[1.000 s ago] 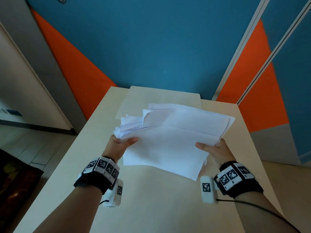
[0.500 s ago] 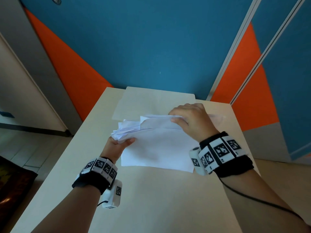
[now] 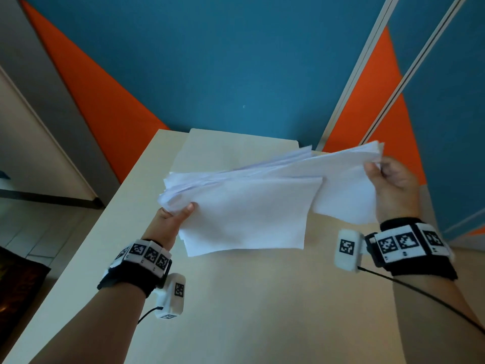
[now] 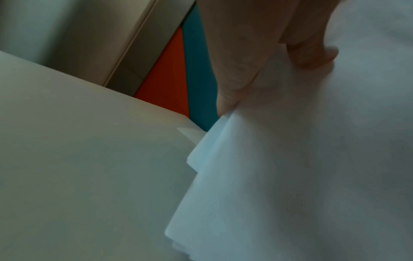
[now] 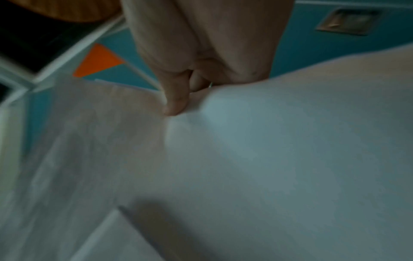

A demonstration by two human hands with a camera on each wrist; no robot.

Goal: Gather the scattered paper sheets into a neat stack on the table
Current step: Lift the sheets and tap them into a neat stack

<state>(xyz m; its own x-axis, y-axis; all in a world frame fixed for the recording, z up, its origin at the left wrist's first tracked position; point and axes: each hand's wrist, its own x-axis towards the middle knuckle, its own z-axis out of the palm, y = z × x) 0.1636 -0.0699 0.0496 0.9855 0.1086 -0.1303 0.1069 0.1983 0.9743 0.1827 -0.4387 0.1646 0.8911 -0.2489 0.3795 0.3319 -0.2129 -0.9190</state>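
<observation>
An untidy bundle of white paper sheets (image 3: 249, 206) hangs in the air above the pale table (image 3: 249, 311), its edges fanned and uneven. My left hand (image 3: 174, 215) grips the bundle's near-left corner, thumb on top; the left wrist view shows that thumb pressed on the paper sheets (image 4: 312, 159). My right hand (image 3: 388, 185) pinches the far-right corner and holds it higher, so the bundle slopes down to the left. In the right wrist view my thumb and finger close on the paper sheets (image 5: 268, 150). One sheet droops lower at the right.
A thin cream board (image 3: 236, 151) lies flat at the table's far end. Blue and orange wall panels (image 3: 236, 61) rise just behind the table. Floor (image 3: 31, 232) drops away to the left of the table's edge.
My right hand left the top of the bundle, moved out to the right and lifted the far-right corner. The left hand has kept its grip on the left corner.
</observation>
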